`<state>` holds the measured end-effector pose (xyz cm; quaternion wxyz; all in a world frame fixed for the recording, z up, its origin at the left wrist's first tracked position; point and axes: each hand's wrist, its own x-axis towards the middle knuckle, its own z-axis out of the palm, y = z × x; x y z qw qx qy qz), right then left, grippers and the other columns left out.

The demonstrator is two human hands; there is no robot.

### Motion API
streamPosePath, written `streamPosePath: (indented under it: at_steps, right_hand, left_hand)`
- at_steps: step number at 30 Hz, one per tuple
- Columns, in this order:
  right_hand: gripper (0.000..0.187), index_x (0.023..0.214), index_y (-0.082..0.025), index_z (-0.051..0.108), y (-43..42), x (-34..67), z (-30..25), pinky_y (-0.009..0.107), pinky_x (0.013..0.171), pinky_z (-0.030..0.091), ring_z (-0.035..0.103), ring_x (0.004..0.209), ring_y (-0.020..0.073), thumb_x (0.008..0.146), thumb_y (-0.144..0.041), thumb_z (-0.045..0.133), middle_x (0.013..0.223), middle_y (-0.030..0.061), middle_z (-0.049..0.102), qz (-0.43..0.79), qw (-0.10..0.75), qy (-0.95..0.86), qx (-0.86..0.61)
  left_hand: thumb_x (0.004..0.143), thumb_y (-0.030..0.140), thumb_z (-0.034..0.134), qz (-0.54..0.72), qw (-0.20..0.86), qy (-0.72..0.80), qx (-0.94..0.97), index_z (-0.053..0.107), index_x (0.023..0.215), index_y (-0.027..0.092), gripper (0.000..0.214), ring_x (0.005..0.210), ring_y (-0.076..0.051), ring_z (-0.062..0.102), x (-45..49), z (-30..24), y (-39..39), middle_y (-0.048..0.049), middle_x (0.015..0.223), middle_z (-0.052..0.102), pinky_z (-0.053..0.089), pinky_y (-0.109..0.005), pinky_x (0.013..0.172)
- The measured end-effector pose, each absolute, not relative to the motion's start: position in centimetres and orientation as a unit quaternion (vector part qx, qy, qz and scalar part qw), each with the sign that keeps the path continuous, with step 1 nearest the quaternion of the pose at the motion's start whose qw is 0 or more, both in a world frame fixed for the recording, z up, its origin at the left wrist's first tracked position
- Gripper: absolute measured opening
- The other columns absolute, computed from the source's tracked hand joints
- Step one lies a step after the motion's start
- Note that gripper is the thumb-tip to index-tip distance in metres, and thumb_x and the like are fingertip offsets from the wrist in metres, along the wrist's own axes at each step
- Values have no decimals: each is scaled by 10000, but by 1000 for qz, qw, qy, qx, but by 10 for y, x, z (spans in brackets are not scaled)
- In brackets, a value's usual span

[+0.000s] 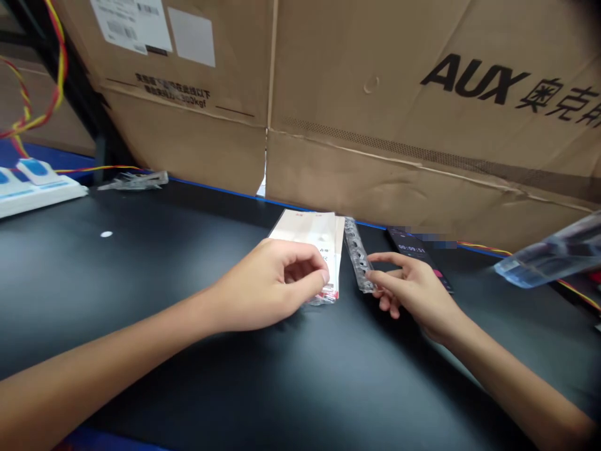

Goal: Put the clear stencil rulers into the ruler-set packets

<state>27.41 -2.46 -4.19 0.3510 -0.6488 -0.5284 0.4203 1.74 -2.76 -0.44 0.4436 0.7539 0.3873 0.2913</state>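
Note:
My left hand (267,285) is curled over the lower edge of a white paper packet with red print (305,230) and pinches it near a bit of clear plastic (323,297). To its right lies a narrow clear plastic strip (357,255), standing at a slant on the black tabletop (188,369). The fingertips of my right hand (413,291) touch the strip's lower end, with the fingers spread apart. Under those fingers, a dark phone (416,250) shows a timer, and my right hand hides part of it.
Large cardboard boxes (375,119) stand along the table's far edge. A white power strip (35,185) and a clear plastic piece (134,180) sit at the far left, with twisted red-and-yellow wires (47,94) above. A clear plastic bag (549,254) hangs in at the right.

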Motion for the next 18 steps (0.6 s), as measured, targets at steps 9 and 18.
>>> streamPosePath:
  at_steps: [9, 18]
  right_hand:
    - [259, 1116, -230, 612, -22, 282, -51, 236, 419, 391, 538, 401, 130, 889, -347, 576, 513, -70, 592, 273, 302, -641, -650]
    - [196, 983, -187, 673, -16, 287, -56, 283, 643, 498, 643, 700, 170, 836, -259, 566, 813, 25, 702, 170, 358, -701, -593]
  left_hand:
    - [914, 163, 543, 291, 175, 311, 888, 657, 962, 192, 127, 1027, -186, 603, 18, -19, -16, -30, 1014, 681, 447, -292, 920]
    - [903, 293, 554, 171, 54, 343, 922, 594, 1145, 186, 267, 1128, -305, 572, 81, -17, 10, -121, 1115, 658, 450, -424, 948]
